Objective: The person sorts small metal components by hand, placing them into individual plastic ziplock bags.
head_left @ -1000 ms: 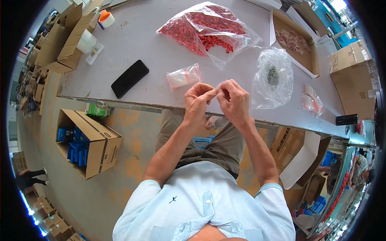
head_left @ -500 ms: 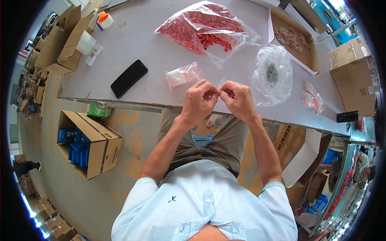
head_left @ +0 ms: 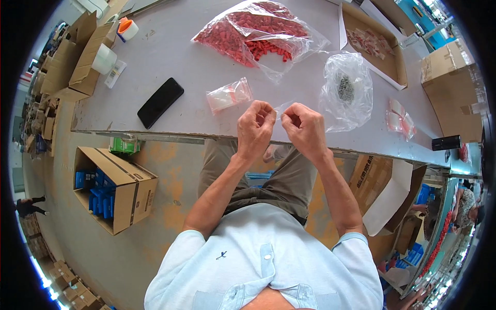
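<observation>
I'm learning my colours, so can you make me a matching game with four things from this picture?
Things:
1. phone
2. packet nearest the left hand
3. items in the carton left of the legs
4. pieces in the biggest bag

Colours:
A. blue
B. red
C. see-through with red
D. black

Pairs: 1-D, 2-C, 3-A, 4-B

The curl of my left hand (head_left: 255, 130) and right hand (head_left: 305, 129) hides what their tips may pinch, the view's top edge cuts off the counter (head_left: 178, 49), and the grey bits (head_left: 345, 89) in the clear bag (head_left: 356, 114) are too small to identify.
</observation>
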Motion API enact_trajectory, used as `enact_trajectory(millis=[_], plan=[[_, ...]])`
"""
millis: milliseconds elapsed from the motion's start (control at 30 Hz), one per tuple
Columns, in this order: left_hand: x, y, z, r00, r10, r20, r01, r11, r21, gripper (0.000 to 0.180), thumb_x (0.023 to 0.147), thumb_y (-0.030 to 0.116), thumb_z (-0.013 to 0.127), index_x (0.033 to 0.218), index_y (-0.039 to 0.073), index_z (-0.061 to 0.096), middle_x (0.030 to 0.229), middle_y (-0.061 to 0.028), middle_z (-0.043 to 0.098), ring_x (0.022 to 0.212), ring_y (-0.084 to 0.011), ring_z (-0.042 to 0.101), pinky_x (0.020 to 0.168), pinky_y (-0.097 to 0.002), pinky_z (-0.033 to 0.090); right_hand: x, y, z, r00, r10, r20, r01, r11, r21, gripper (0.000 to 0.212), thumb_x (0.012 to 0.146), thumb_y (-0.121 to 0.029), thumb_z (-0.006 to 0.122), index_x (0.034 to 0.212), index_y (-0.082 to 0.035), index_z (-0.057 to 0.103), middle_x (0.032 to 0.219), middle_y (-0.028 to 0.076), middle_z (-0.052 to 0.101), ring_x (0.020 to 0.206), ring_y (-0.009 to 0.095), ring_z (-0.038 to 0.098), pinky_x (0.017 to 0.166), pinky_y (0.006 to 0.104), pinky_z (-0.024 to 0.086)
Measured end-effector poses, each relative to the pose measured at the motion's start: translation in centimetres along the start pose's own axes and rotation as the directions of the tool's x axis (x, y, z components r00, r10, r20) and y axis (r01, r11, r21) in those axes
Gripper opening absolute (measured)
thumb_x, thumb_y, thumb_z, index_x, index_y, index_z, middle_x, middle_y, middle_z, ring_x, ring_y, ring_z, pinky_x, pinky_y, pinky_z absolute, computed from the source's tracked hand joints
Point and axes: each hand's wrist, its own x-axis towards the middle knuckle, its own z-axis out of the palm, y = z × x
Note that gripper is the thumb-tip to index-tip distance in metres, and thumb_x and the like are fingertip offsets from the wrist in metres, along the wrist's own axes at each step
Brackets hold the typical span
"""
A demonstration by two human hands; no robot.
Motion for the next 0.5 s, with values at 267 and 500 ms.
enact_trajectory(millis=[267,500], plan=[[-0.5,-0.8,0.5,0.990,-0.121,0.068,0.130,0.981,-0.143,0.010,0.099,0.006,0.065,0.107,0.000,0.065,0.085,-0.0063,0.071,0.073,-0.0094,0.066,0.061,-0.0264,0.053,-0.9,0.5,1.8,0.993,-0.036,-0.111,0.040,0.999,0.034,0.009,0.088,-0.010,0.068,0.086,-0.001,0.067,0.084,0.017,0.069,0.072,0.034,0.070,0.065,0.0431,0.056],[0.0,-2.3,-0.1,0.960,-0.192,0.203,0.264,0.863,-0.431,0.009,0.099,0.005,0.069,0.105,0.000,0.066,0.093,-0.0056,0.072,0.079,-0.0107,0.069,0.070,-0.0249,0.059,-1.7,0.9,1.6,0.989,-0.040,-0.143,0.040,0.999,-0.002,0.008,0.088,-0.010,0.067,0.087,-0.002,0.065,0.087,0.015,0.069,0.070,0.033,0.069,0.063,0.0440,0.055]])
